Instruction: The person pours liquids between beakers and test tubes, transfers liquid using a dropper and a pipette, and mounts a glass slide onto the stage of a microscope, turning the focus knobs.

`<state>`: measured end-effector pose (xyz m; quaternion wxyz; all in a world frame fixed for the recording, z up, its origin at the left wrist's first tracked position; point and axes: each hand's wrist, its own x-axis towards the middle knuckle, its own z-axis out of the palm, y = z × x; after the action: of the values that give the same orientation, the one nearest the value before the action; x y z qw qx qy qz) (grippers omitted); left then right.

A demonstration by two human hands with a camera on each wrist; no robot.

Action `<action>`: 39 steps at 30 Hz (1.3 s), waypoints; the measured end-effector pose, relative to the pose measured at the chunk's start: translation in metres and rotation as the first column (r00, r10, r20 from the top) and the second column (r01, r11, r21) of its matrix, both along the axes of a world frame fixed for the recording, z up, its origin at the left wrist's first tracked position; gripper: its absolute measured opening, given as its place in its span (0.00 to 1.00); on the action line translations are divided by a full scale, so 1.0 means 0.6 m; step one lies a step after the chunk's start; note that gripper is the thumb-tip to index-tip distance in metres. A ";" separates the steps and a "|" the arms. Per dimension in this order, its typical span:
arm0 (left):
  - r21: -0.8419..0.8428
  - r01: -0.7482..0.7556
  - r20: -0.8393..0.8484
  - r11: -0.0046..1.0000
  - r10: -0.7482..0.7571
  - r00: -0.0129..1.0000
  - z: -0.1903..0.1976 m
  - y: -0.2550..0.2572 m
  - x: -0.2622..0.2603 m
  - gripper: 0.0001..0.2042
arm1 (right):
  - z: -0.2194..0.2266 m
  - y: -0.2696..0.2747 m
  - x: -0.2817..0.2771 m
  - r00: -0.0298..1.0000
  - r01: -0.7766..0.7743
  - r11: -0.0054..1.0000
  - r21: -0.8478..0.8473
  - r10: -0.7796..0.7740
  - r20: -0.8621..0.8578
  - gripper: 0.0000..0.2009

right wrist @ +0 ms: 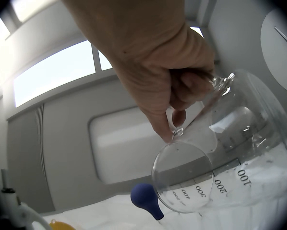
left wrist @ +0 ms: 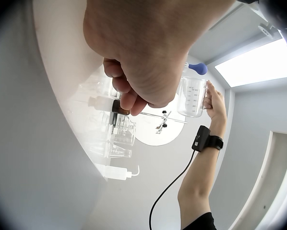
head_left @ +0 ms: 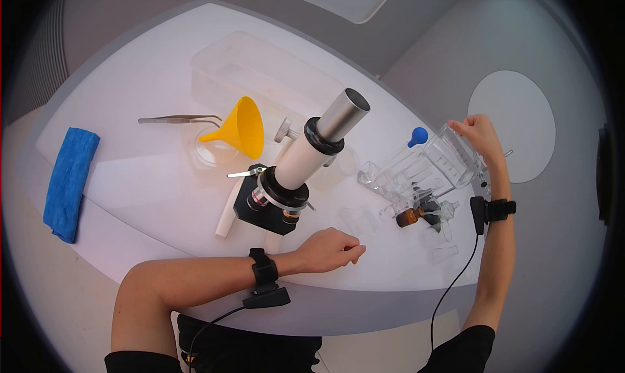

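My right hand (head_left: 478, 135) grips the handle of a clear glass measuring beaker (right wrist: 230, 143) at the right of the table. The beaker is tipped onto its side with the handle uppermost. Black graduations from 100 upward run along its wall. A blue rubber bulb (right wrist: 144, 197) shows just beside its mouth. Near the table's front edge, my left hand (head_left: 329, 250) lies with loosely curled fingers and holds nothing. Close beyond it stands a white and black microscope (head_left: 296, 168) with a silver tube. Clear glassware (head_left: 357, 222) lies just ahead of the left hand.
Around a brown bottle (head_left: 410, 217), several clear glass pieces crowd the right side. A yellow funnel (head_left: 244, 129), tweezers (head_left: 176, 119) and a clear tub (head_left: 260, 64) sit farther back. A folded blue cloth (head_left: 70, 184) lies far left. A white wash bottle (left wrist: 115, 172) stands near the edge.
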<state>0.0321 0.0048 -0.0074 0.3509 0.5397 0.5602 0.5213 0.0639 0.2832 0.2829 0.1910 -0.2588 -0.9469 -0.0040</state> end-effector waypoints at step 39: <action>-0.023 0.014 -0.010 1.000 -0.015 1.000 -0.001 0.001 -0.002 0.21 | 0.031 -0.077 -0.079 0.877 -0.314 0.930 0.191 0.207 0.434 0.20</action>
<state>0.0310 0.0057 -0.0078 0.3579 0.5423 0.5639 0.5097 0.0164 0.2370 0.3013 0.0205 -0.0944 -0.9834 -0.1538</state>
